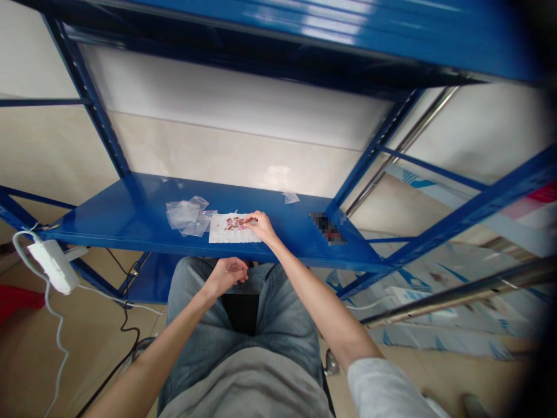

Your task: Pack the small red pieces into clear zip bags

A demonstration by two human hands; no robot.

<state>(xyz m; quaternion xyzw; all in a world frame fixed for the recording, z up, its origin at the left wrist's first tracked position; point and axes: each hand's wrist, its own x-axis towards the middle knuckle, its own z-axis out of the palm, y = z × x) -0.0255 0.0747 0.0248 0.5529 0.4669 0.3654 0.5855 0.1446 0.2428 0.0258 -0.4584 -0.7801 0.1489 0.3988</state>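
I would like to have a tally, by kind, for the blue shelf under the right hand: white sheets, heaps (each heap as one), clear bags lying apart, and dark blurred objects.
White sheet: 1
Heaps: 2 (small pieces on the sheet, clear bags beside it)
Clear bag lying apart: 1
Dark blurred object: 1
Total: 5

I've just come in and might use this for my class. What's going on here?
A person sits at a blue shelf, right hand at small pink and brown pieces on a white sheet. The left hand, over the lap, seems to hold something clear, too faint to identify. Clear plastic bags lie in a loose pile left of the sheet; another small clear piece lies farther back, to the right.
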